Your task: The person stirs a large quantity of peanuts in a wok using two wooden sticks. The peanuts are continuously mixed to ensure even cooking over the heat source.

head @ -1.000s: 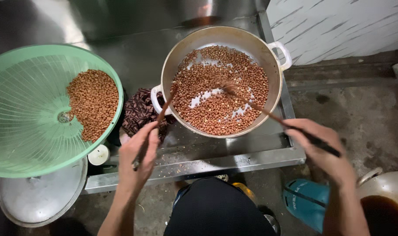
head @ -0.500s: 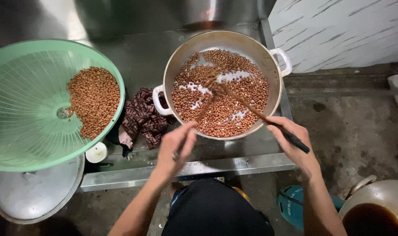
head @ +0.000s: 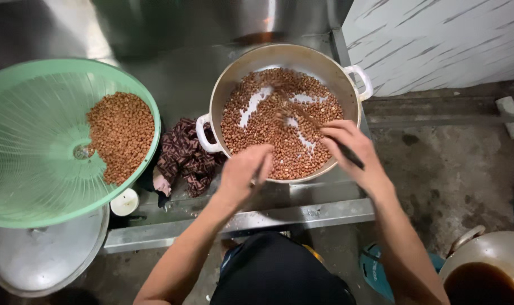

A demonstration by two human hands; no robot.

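Bare forearms, no sleeves, dark trousers

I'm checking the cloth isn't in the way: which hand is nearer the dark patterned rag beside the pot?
Left. The left hand is at the pot's near rim, just right of the rag. The right hand is over the pot's right side, farther from it.

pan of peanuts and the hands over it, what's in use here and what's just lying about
In use:
pan of peanuts
stirring stick in right hand
left hand, holding a stick

Lying about:
green basket with more peanuts
patterned cloth
metal lid
pot of dark liquid
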